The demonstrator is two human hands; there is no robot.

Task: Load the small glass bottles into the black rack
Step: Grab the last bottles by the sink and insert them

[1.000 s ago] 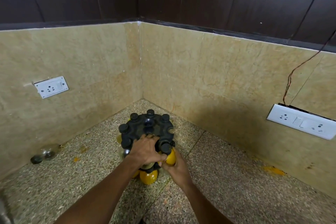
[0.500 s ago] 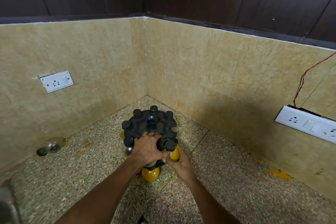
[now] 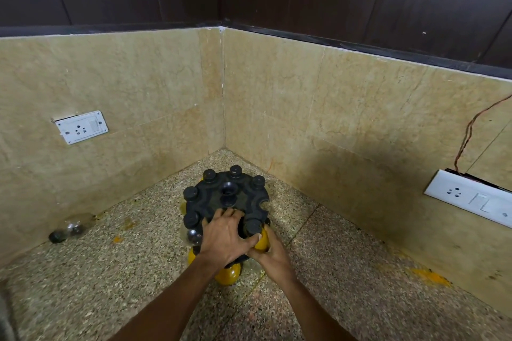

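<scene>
Black round rack (image 3: 227, 202), left hand (image 3: 224, 238) gripping its rim, right hand (image 3: 270, 250) clasping yellow-filled bottle (image 3: 261, 239).

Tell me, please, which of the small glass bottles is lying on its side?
The clear bottle by the left wall lies alone on the counter; the others stand capped in the black rack.
</scene>
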